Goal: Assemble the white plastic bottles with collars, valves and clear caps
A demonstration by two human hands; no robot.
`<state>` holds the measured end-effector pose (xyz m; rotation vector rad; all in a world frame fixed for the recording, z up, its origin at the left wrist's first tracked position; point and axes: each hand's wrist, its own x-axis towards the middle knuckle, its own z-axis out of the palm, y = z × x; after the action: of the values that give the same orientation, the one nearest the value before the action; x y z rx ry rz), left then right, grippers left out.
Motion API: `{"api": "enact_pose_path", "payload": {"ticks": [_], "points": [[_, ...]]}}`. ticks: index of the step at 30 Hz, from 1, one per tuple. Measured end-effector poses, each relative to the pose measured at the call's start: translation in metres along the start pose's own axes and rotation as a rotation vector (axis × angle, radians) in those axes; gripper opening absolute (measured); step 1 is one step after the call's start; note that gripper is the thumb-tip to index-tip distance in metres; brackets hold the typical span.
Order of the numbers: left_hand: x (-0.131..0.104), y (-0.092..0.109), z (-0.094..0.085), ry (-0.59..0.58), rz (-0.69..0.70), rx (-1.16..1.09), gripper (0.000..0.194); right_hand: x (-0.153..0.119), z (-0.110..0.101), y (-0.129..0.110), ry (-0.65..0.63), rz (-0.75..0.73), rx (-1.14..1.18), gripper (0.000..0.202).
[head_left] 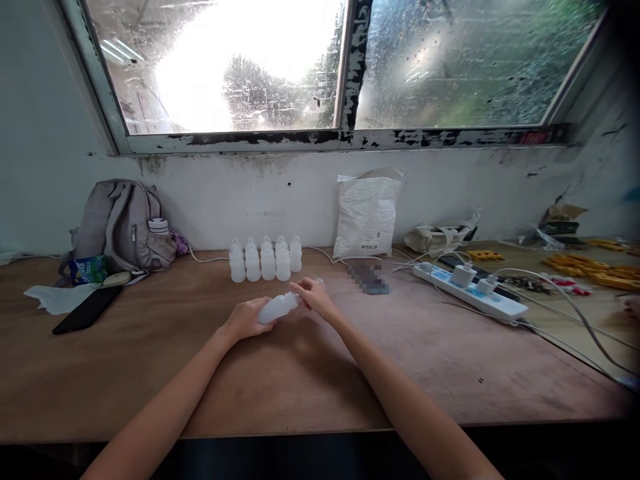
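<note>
A white translucent plastic bottle [278,308] lies tilted in my left hand [247,320], its neck pointing right and slightly up. My left fingers are wrapped round its base end, just above the table. At the neck end, my right hand [311,295] is closed with the fingers pinched together. What those fingers grip is hidden, and I cannot tell whether it is a cap or the neck itself. Beyond both hands stands a group of similar white bottles [268,260], upright and close together.
Against the wall sit a grey backpack [127,230] and a white plastic packet [367,217]. A black phone [87,311] lies at left. To the right are a white power strip [470,293] with cables and yellow plastic parts [583,267]. Another person's hand [633,307] shows at the right edge.
</note>
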<state>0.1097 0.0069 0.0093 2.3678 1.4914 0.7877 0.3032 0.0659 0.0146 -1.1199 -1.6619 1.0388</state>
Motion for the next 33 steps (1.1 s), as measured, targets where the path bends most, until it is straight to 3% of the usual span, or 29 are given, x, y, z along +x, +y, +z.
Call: {"api": "enact_pose_path", "payload": {"ticks": [4,8,12,15,22,27,31,33], "points": [[-0.001,-0.012,-0.005,0.059,-0.004,0.349,0.050,-0.001,0.002,0.004,-0.155,0.198,-0.031,0.045],[0.001,-0.014,-0.006,0.102,-0.040,0.444,0.050,-0.006,0.005,-0.002,-0.237,0.266,0.130,0.047],[0.002,-0.014,-0.004,0.130,0.016,0.374,0.043,-0.011,0.005,-0.006,-0.284,0.287,0.275,0.045],[0.001,-0.014,-0.003,0.123,-0.020,0.279,0.045,-0.011,0.004,-0.005,-0.321,0.270,0.349,0.040],[-0.001,-0.012,-0.010,0.019,-0.122,-0.027,0.049,-0.011,0.000,-0.010,-0.278,0.008,0.329,0.035],[-0.001,-0.013,-0.011,0.069,-0.049,0.001,0.042,-0.010,-0.001,-0.008,-0.261,0.195,0.250,0.037],[-0.001,-0.018,-0.011,0.076,-0.010,0.078,0.044,-0.010,-0.005,-0.009,-0.300,0.132,0.298,0.037],[-0.001,-0.019,-0.012,0.071,0.033,0.108,0.045,-0.011,-0.006,-0.009,-0.297,0.168,0.275,0.041]]}}
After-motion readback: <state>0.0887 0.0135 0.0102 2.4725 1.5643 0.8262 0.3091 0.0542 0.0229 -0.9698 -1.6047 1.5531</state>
